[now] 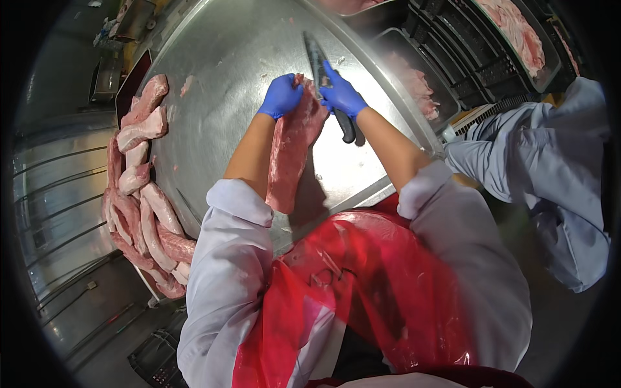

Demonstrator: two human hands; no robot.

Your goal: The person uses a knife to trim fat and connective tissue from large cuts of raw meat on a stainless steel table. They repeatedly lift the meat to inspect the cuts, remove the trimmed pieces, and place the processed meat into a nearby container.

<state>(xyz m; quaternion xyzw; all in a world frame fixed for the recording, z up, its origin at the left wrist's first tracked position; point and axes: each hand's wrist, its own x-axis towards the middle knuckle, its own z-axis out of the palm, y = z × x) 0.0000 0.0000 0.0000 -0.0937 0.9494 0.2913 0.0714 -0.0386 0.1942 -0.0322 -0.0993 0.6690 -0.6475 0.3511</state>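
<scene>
A long strip of raw meat (291,152) lies lengthwise on the steel table (220,84), its near end close to the front edge. My left hand (281,97), in a blue glove, is closed on the far end of this strip. In my right hand (343,96), also gloved in blue, is a knife (348,129) with a black handle. Its blade points away from me, up past the fingers. The fingers of that hand are at the meat's right edge; whether they also pinch the meat, I cannot tell.
Several long meat pieces (139,187) are heaped along the table's left side. Beyond the right rim stand black crates (446,48) and a bin with meat (417,90). A co-worker's pale sleeve (517,142) is close on the right. Small scraps (187,85) dot the steel.
</scene>
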